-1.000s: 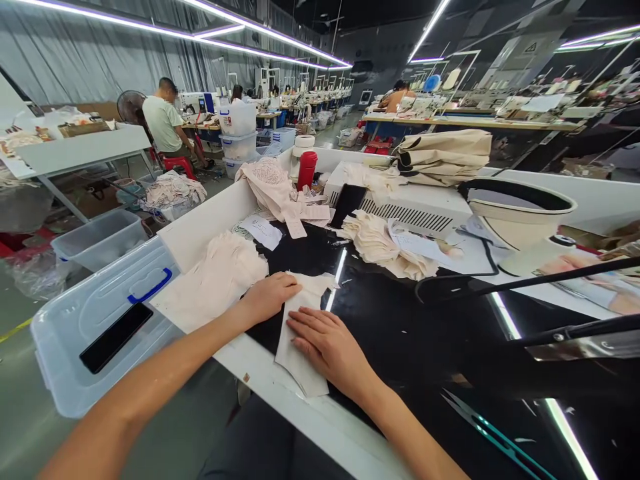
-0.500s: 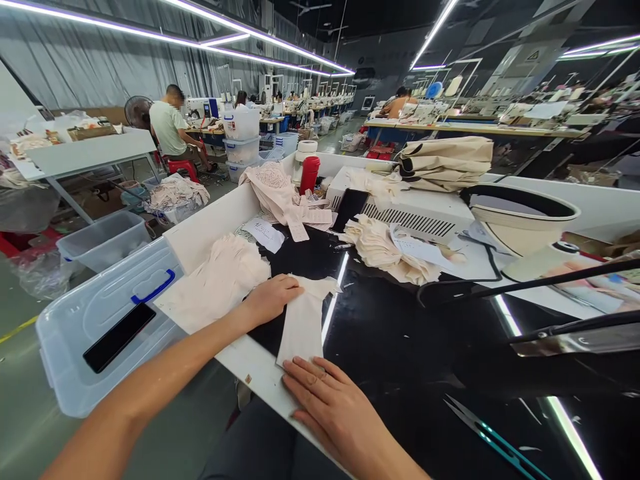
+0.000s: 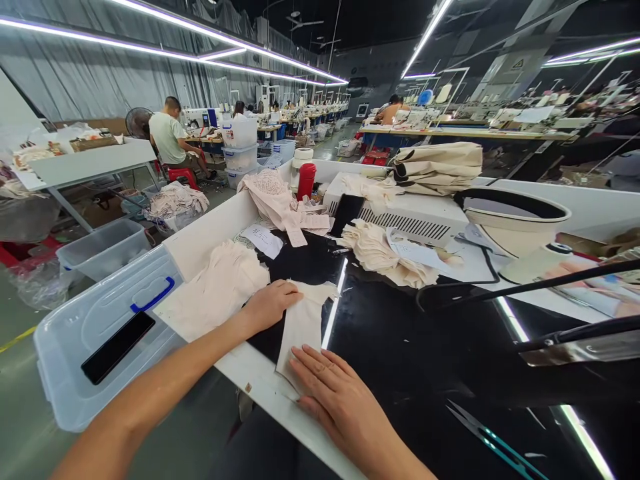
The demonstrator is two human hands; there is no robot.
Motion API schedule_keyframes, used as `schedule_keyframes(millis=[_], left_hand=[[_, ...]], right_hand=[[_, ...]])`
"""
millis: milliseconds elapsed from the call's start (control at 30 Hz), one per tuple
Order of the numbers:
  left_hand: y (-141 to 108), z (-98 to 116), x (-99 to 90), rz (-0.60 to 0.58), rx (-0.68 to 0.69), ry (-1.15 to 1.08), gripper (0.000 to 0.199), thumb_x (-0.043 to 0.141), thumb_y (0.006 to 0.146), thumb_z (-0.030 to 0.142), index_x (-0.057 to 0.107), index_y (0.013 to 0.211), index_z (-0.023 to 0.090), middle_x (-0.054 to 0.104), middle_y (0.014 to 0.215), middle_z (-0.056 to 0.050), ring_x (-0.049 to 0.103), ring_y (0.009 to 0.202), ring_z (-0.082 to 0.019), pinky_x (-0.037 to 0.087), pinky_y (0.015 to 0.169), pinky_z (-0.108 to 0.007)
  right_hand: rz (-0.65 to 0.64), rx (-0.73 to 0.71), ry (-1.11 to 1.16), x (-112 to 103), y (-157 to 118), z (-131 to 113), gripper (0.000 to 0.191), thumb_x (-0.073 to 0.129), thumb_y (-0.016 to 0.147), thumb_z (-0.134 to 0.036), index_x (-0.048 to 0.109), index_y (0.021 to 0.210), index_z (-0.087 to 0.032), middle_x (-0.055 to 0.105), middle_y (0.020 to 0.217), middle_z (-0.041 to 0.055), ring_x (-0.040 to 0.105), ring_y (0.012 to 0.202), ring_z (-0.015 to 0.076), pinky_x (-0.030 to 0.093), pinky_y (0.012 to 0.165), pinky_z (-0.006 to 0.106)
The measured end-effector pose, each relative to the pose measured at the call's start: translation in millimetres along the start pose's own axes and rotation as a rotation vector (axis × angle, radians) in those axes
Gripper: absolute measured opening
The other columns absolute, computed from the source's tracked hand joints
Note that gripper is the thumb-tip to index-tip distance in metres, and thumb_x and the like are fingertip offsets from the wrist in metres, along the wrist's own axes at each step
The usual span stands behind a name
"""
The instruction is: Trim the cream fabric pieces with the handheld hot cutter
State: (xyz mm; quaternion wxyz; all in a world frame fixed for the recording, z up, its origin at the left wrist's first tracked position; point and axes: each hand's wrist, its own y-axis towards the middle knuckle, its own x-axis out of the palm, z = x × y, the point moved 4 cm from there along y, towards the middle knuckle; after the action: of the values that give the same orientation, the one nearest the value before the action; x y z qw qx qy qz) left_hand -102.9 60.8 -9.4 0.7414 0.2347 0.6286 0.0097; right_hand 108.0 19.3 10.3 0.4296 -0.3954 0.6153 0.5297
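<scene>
1. Workpiece: one cream fabric piece (image 3: 306, 319), lying flat on the black top of the counter (image 3: 400, 360), near its white front edge; wide at the near end, narrower in the middle, flared at the far end.
2. Left hand (image 3: 270, 305): on the far left part of the piece, fingers bent and together; cannot tell whether the fingertips pinch the cloth or only press it.
3. Right hand (image 3: 343, 393): open, palm down, fingers extended over the near end of the piece; nothing seen gripped; hands apart, with bare cloth between them.
4. Left of the piece: a loose pile of cream fabric (image 3: 225, 283), just beside the left hand; beyond it a paper slip (image 3: 263, 241) with writing.
5. Far side: pinkish fabric heap (image 3: 270, 200); red bottle (image 3: 306, 181) upright behind; dark slab (image 3: 347, 215) leaning against a white vented box (image 3: 415, 225); cream bundle (image 3: 375, 250) in front of that box, a paper sheet (image 3: 416, 252) lying over part of it.
6. Right foreground: teal-handled scissors (image 3: 493, 437), well apart from the piece.
7. Off the counter, left: black phone (image 3: 119, 347) on a clear plastic lid (image 3: 65, 360).
</scene>
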Motion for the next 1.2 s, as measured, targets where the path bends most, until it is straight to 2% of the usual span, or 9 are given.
schedule_keyframes(millis=[100,233,333,433,700,900,1033,1200], left_hand=[[0,0,-1.4,-0.006,0.0,-0.005,0.041,0.047,0.095,-0.001,0.064,0.126,0.019,0.068,0.117,-0.008,0.06,0.112,-0.022,0.056,0.096,-0.035],[1,2,-3.2,-0.011,0.0,-0.015,0.04,0.046,0.096,-0.001,0.065,0.126,0.018,0.068,0.118,-0.009,0.06,0.113,-0.023,0.057,0.095,-0.036],[2,2,-3.8,-0.011,-0.005,-0.017,0.04,0.047,0.096,-0.001,0.066,0.125,0.018,0.069,0.117,-0.009,0.06,0.112,-0.023,0.056,0.097,-0.036],[2,2,-4.0,-0.013,-0.009,-0.019,0.04,0.048,0.096,-0.002,0.066,0.125,0.018,0.069,0.116,-0.008,0.061,0.112,-0.022,0.056,0.098,-0.035],[-1,0,-5.0,-0.019,-0.006,-0.047,0.041,0.046,0.096,-0.002,0.066,0.126,0.017,0.068,0.118,-0.01,0.061,0.112,-0.023,0.056,0.098,-0.037],[-4,-5,-5.8,-0.024,-0.006,-0.066,0.046,0.042,0.095,-0.003,0.066,0.128,0.018,0.067,0.12,-0.009,0.06,0.114,-0.023,0.055,0.1,-0.038],[-6,-6,-6.1,-0.027,-0.02,-0.084,0.046,0.043,0.095,-0.003,0.065,0.129,0.02,0.067,0.12,-0.009,0.06,0.115,-0.023,0.055,0.101,-0.04],[-8,-4,-5.0,0.002,-0.017,-0.066,0.047,0.045,0.093,-0.004,0.067,0.126,0.02,0.069,0.118,-0.009,0.063,0.111,-0.023,0.057,0.097,-0.039]], right_hand=[[-0.026,-0.013,0.026,10,5,-4,0.045,0.054,0.105,-0.036,0.059,0.143,-0.014,0.062,0.148,0.0099,0.063,0.133,0.0302,0.058,0.106,0.049],[0.022,-0.035,0.085,13,6,-11,0.046,0.054,0.105,-0.041,0.059,0.144,-0.018,0.063,0.147,0.0062,0.064,0.133,0.0269,0.056,0.11,0.045],[0.027,-0.042,0.114,9,4,-12,0.045,0.054,0.105,-0.039,0.058,0.145,-0.021,0.065,0.146,0.0029,0.063,0.133,0.0254,0.055,0.11,0.043],[0.005,-0.026,0.139,3,1,-8,0.045,0.056,0.104,-0.036,0.057,0.147,-0.022,0.065,0.145,0.0047,0.062,0.135,0.0256,0.054,0.112,0.043],[0.11,0.161,0.149,-17,-22,18,0.042,0.047,0.107,-0.03,0.056,0.148,-0.023,0.069,0.14,0.0098,0.065,0.132,0.0272,0.058,0.106,0.049],[0.019,0.169,0.202,-17,-35,14,0.036,0.054,0.104,-0.025,0.067,0.137,-0.03,0.071,0.137,0.0073,0.065,0.131,0.0289,0.058,0.106,0.049],[0.14,0.244,0.243,-23,-38,18,0.031,0.05,0.105,-0.027,0.073,0.127,-0.027,0.075,0.13,0.0085,0.069,0.125,0.0259,0.06,0.103,0.044],[0.295,0.472,0.309,-24,-33,40,0.029,0.051,0.105,-0.034,0.076,0.119,-0.03,0.077,0.122,0.0074,0.075,0.11,0.0243,0.064,0.095,0.039]])
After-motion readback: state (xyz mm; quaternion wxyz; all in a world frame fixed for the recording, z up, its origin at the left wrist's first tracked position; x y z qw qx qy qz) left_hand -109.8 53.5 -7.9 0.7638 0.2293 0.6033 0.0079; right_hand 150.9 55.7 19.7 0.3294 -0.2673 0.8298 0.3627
